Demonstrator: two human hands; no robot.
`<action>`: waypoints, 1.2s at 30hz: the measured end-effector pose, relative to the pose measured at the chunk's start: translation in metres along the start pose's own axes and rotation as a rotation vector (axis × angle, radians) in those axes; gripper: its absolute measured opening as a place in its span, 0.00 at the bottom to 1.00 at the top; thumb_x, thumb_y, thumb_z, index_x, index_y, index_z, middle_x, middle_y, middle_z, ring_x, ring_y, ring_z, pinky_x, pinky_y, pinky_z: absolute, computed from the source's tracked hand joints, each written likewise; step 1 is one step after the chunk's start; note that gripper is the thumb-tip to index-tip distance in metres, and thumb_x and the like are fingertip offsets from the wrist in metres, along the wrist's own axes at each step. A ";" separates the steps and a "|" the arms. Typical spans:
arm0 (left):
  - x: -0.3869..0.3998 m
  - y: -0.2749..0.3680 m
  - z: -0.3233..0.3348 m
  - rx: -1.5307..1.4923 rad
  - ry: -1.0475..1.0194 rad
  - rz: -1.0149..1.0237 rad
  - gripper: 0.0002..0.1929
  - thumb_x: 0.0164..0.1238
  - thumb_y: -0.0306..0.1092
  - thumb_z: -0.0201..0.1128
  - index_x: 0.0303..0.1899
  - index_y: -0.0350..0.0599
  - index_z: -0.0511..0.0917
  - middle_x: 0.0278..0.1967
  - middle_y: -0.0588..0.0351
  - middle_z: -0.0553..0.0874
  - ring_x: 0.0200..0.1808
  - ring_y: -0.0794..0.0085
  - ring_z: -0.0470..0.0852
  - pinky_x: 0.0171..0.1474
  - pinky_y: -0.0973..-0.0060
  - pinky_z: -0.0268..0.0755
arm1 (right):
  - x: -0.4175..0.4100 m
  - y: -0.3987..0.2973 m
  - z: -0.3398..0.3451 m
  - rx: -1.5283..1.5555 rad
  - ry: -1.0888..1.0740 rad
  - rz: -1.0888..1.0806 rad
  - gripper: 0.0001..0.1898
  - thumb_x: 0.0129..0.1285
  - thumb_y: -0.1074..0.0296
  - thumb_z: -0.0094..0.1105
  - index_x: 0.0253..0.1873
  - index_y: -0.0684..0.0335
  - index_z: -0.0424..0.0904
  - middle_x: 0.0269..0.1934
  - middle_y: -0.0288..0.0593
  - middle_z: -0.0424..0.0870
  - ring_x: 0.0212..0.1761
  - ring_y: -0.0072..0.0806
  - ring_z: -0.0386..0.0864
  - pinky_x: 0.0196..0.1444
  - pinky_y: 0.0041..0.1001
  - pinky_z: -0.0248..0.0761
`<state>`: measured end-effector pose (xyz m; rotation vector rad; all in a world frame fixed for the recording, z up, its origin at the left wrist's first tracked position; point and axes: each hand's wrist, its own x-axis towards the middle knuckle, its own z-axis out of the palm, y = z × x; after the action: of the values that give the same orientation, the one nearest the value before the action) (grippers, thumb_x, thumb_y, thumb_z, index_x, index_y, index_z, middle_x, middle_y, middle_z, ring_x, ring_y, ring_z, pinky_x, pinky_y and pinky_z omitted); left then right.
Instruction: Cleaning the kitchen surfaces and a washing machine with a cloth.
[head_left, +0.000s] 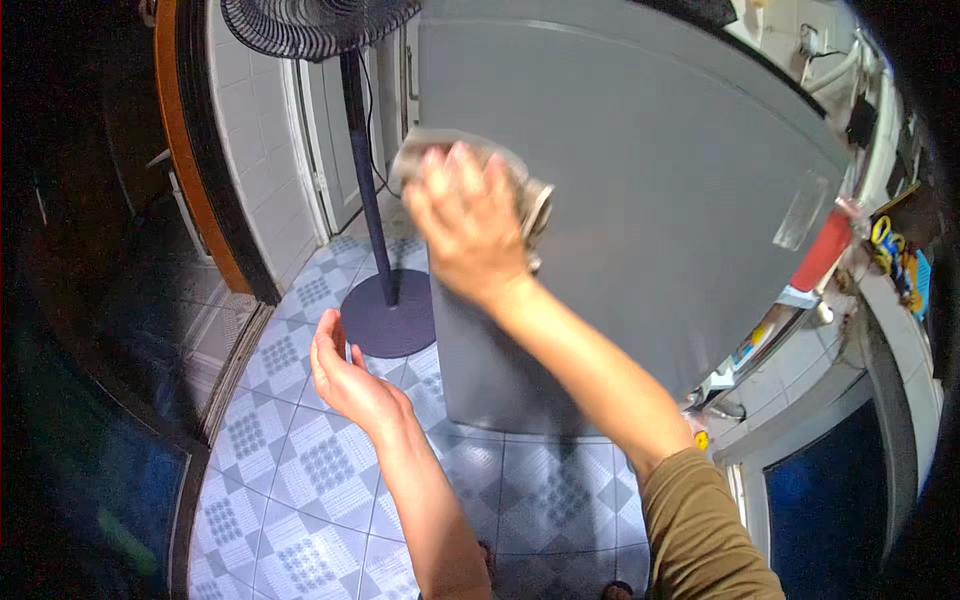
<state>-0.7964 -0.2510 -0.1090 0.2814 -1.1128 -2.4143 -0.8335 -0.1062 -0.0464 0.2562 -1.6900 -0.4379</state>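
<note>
My right hand (469, 225) presses a crumpled light-brown cloth (538, 210) against a large flat grey panel (645, 195), which looks like the side of a refrigerator. The fingers spread over the cloth near the panel's left edge, and both are slightly blurred. Lower and to the left, my left hand (356, 382) is held in the air with nothing in it, its fingers loosely raised. From this view it appears just in front of the round base (390, 322) of a pedestal fan, with no contact that I can make out.
The fan's dark pole (363, 157) rises left of the panel to its wire cage (322, 34). A white door (330, 135) stands behind it. Patterned tiles (322, 465) cover the floor. At right are a red object (823, 251) and a counter (892, 330) with scissors-like yellow handles (887, 234).
</note>
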 end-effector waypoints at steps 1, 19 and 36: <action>0.002 -0.002 -0.003 0.030 0.012 0.006 0.16 0.69 0.42 0.49 0.47 0.45 0.80 0.49 0.59 0.81 0.56 0.75 0.73 0.57 0.72 0.54 | -0.030 -0.021 0.003 0.036 -0.044 -0.032 0.17 0.55 0.66 0.51 0.50 0.57 0.78 0.59 0.46 0.72 0.66 0.46 0.64 0.66 0.48 0.55; -0.007 -0.024 0.000 0.000 -0.085 -0.067 0.15 0.68 0.42 0.49 0.44 0.45 0.80 0.46 0.60 0.82 0.52 0.76 0.74 0.56 0.71 0.56 | -0.287 -0.027 -0.064 0.983 -1.051 0.161 0.22 0.62 0.64 0.46 0.61 0.61 0.66 0.52 0.45 0.76 0.51 0.33 0.78 0.51 0.28 0.74; -0.058 -0.050 0.030 0.078 -0.381 -0.078 0.13 0.69 0.39 0.48 0.41 0.44 0.79 0.43 0.60 0.82 0.47 0.77 0.75 0.49 0.76 0.61 | -0.294 0.034 -0.078 -0.238 -0.301 -0.327 0.26 0.60 0.47 0.52 0.63 0.41 0.66 0.65 0.39 0.61 0.69 0.46 0.57 0.61 0.63 0.53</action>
<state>-0.7728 -0.1742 -0.1280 -0.1204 -1.3816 -2.5640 -0.7045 0.0337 -0.2868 0.3037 -1.8726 -0.9543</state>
